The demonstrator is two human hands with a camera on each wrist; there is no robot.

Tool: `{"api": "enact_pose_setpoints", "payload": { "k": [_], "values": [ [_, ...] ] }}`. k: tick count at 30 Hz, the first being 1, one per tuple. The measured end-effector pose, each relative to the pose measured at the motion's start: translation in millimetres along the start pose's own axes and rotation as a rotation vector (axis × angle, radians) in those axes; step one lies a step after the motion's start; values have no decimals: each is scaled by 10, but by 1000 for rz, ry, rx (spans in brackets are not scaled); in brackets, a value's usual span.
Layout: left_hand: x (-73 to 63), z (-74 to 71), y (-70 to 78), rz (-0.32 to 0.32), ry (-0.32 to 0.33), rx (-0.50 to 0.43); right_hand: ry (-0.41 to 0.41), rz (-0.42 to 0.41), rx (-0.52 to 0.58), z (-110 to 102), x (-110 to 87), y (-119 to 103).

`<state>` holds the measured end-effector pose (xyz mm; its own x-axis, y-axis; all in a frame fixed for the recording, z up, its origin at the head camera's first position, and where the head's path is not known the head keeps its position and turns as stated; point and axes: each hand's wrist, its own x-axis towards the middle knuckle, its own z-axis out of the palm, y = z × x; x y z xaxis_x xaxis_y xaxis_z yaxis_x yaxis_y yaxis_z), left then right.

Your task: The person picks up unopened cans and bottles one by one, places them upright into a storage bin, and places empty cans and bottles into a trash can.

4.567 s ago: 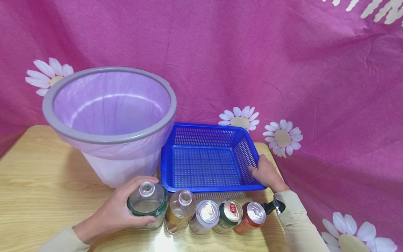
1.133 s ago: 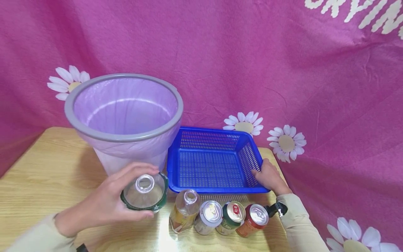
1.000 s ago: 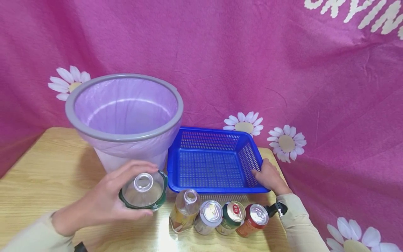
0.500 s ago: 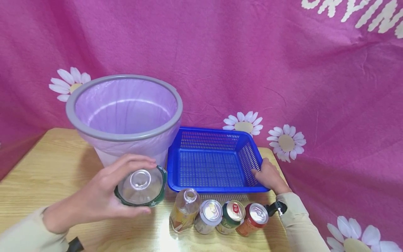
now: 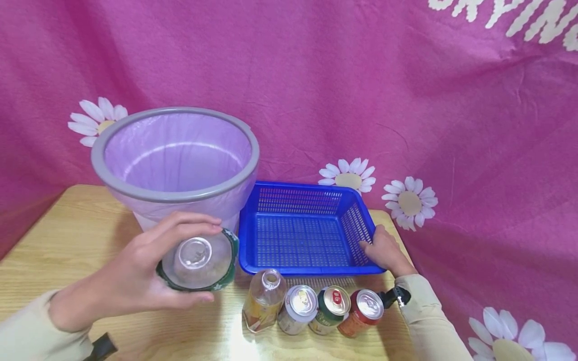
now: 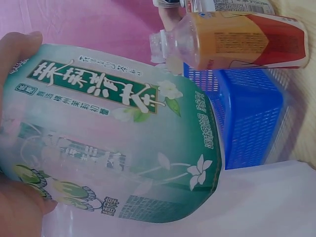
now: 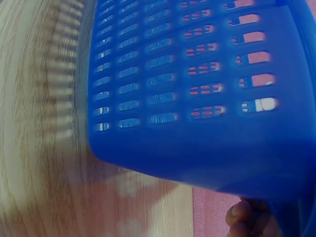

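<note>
My left hand (image 5: 135, 273) grips a clear plastic bottle (image 5: 205, 273) with a green label, thumb on the near side and fingers on the far side. The bottle is lifted off the table, its open mouth facing up toward the head camera. In the left wrist view its label (image 6: 113, 133) shows white lettering and flowers. With my right hand (image 5: 384, 250) I hold the right rim of a blue plastic basket (image 5: 311, 271), thumb inside. The right wrist view shows the slotted basket side (image 7: 173, 153) and some fingertips (image 7: 239, 212) under its rim.
A bin with a grey rim (image 5: 180, 195) and purple liner stands left of the basket. In front of the basket, a capless bottle (image 5: 262, 306) with a yellow-orange label, a pale can (image 5: 298, 311), a green can (image 5: 329, 311) and a red can (image 5: 361, 313) stand in a row.
My left hand has lifted the green-labelled bottle from its spot at the row's left end, moving it up and left and tilting it. My right hand has stayed on the basket.
</note>
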<state>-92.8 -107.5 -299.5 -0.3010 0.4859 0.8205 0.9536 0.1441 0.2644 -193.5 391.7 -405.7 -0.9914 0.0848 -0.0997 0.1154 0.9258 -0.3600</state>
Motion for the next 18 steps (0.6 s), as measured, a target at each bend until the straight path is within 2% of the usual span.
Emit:
{"api": "enact_pose_setpoints", "payload": {
  "k": [18],
  "values": [
    [213,-85,63,86,-30,13,-4,6,14,18,6,17]
  ]
}}
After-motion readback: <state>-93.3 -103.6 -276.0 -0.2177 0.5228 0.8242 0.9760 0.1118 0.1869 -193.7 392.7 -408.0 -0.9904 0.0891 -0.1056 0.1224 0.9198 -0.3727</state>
